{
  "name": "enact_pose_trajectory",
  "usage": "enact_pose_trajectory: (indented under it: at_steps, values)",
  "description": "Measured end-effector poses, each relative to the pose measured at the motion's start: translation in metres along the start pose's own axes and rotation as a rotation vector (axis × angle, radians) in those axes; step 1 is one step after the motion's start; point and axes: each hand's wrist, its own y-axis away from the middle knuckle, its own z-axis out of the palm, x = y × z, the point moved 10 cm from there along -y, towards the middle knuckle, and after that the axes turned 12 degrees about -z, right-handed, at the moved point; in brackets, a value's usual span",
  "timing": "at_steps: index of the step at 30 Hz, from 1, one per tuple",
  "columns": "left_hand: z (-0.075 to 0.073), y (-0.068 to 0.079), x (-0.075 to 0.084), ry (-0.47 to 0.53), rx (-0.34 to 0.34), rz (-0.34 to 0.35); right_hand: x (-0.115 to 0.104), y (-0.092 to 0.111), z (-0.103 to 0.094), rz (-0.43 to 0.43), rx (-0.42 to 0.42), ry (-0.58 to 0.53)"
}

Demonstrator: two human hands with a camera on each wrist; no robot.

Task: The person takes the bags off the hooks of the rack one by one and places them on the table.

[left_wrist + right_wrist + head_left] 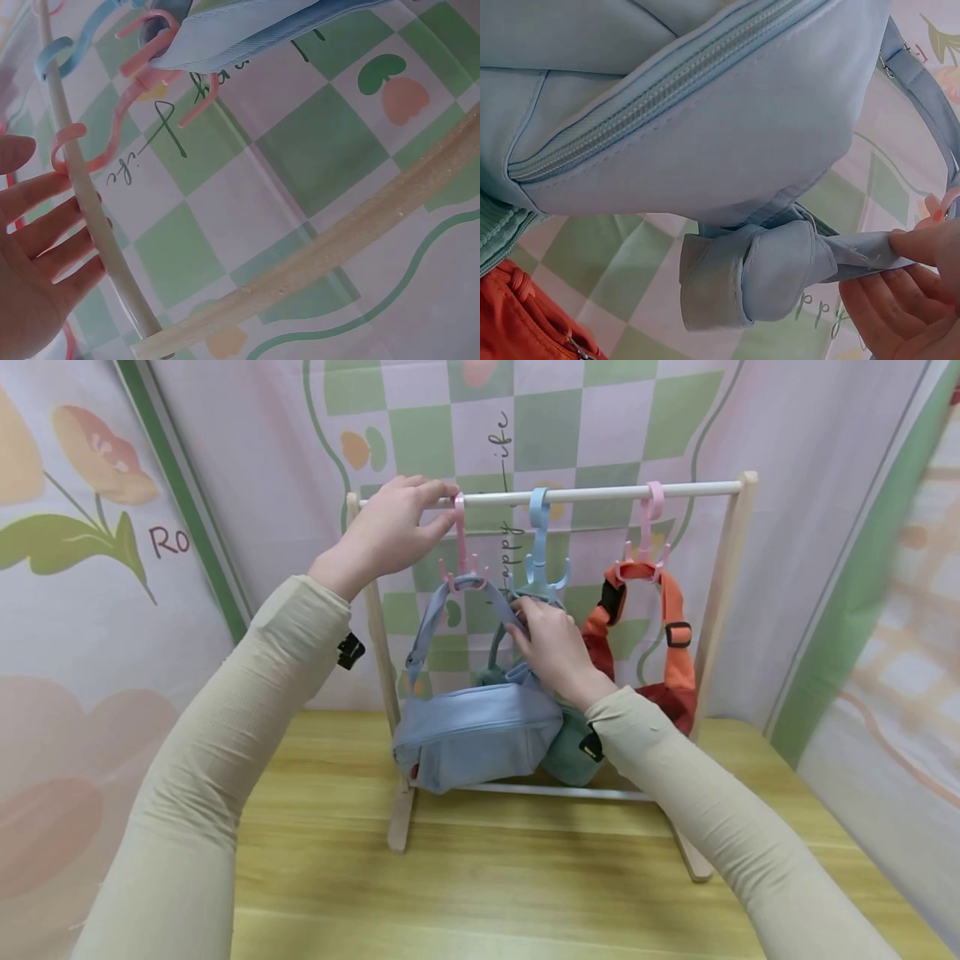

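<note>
My left hand (397, 527) rests at the white rail (592, 495) of a small wooden rack, right beside a pink hook (461, 531). In the left wrist view its fingers (56, 225) lie fairly straight against the rail. A light-blue bag (480, 727) with a zipper hangs by its strap from that hook. My right hand (555, 647) pinches the strap (866, 251) between thumb and fingers, just above a thick knotted bundle (772, 274) of it beside the bag. The hand partly hides a green bag (573, 752) behind.
A blue hook (539, 543) hangs mid-rail. From another pink hook (647, 522) at right hangs an orange-red bag (678, 672). The rack's wooden legs (401, 818) stand on a wood-grain table (480, 893). Printed curtains (615, 410) close in the back and sides.
</note>
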Motion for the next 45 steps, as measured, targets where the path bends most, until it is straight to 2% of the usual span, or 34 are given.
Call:
enact_pose_trajectory:
  at_steps: [15,22,31,45]
  values:
    - [0.000,0.001,0.000,0.007,0.011,0.007,-0.003,0.000,-0.013,-0.019,0.089,-0.010]
    - [0.000,0.001,0.000,0.013,0.020,0.012,-0.007,0.000,-0.017,-0.044,0.102,-0.003]
    - [-0.001,0.000,-0.001,0.011,0.018,0.012,-0.006,-0.002,-0.021,-0.027,0.114,-0.008]
    - [-0.001,0.001,-0.003,0.012,0.017,0.006,-0.007,-0.004,-0.032,-0.023,0.199,-0.079]
